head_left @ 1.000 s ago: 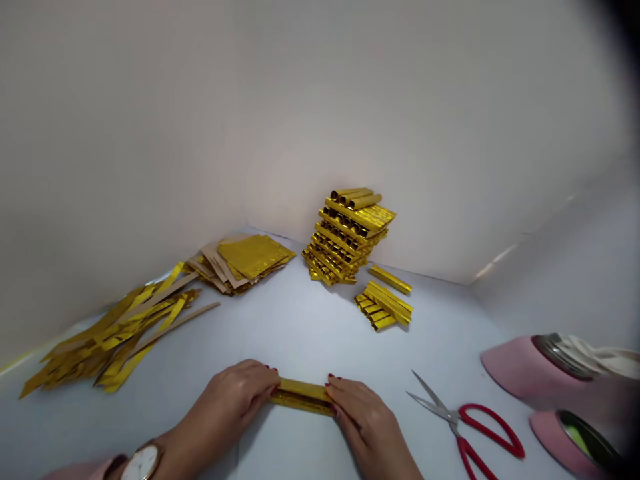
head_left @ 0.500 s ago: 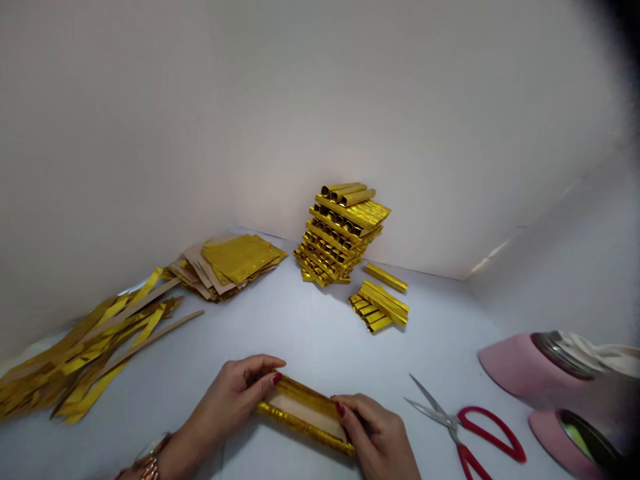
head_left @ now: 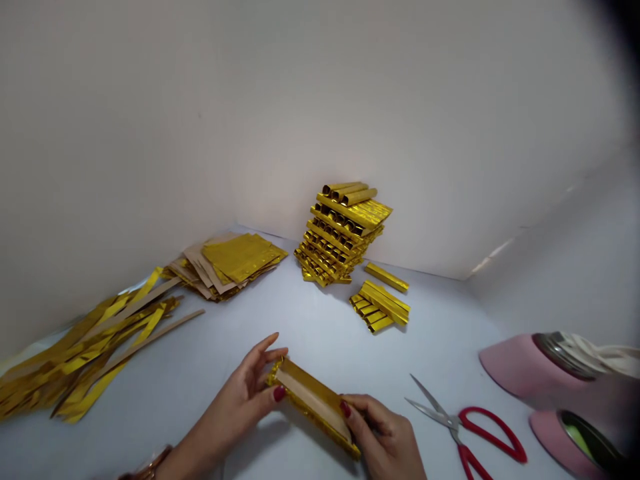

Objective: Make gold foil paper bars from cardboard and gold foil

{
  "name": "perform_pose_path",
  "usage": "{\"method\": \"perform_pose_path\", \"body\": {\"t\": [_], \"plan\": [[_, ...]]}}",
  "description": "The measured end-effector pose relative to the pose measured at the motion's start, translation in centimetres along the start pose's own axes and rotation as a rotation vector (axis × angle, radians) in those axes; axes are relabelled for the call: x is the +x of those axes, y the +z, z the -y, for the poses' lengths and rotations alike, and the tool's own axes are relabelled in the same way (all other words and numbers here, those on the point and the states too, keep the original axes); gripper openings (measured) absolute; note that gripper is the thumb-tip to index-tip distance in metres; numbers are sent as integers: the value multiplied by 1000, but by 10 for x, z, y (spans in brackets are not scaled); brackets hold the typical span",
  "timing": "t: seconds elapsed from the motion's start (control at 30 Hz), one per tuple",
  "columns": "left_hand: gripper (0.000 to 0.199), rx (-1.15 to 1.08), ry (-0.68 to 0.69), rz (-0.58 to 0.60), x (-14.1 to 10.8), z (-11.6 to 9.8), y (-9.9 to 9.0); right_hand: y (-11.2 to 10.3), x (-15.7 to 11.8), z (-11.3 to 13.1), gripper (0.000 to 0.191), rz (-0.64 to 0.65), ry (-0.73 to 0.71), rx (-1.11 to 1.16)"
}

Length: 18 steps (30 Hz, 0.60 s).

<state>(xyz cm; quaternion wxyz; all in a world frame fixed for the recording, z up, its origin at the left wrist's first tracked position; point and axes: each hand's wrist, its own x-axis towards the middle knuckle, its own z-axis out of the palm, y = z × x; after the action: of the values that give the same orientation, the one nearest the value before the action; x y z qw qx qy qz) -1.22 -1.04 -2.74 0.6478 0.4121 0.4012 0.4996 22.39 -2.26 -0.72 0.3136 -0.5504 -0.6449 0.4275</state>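
Note:
Between my two hands is a sheet of gold foil paper point(head_left: 314, 396) with its long edges rolled inward, leaving a strip of tan backing along the middle. My left hand point(head_left: 250, 390) has its thumb against the sheet's left end, with the forefinger raised and other fingers behind. My right hand point(head_left: 383, 430) pinches the right end, thumb on top; its other fingers are partly hidden. Red-handled scissors point(head_left: 455, 421) lie spread on the table, just right of my right hand.
A stack of rolled gold tubes point(head_left: 340, 233) stands by the wall, with several folded gold pieces point(head_left: 380, 307) before it. At left are flat gold sheets point(head_left: 240, 257) and loose gold strips point(head_left: 100, 353). A pink bottle point(head_left: 510, 363) and pink cup point(head_left: 550, 433) are at right.
The rolled edges have come closer together, narrowing the tan strip. The paper is tilted more steeply, its left end raised. My left forefinger has lifted off it.

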Motion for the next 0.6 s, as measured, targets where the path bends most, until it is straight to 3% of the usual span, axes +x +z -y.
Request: {"method": "perform_pose_path", "body": {"t": [0.13,0.3,0.47,0.6], "plan": [[82,-46,-89,-42,1,8,11,3,-2,-2,37,60,16,52],[102,-21,-151,-88,6,-7,15,10,-3,-4,39,203,106,194],[94,48,-134,-44,9,-16,14,18,-3,-2,40,352,198,349],[85,76,-151,30,8,-13,15,21,-3,1,42,372,237,438]]}}
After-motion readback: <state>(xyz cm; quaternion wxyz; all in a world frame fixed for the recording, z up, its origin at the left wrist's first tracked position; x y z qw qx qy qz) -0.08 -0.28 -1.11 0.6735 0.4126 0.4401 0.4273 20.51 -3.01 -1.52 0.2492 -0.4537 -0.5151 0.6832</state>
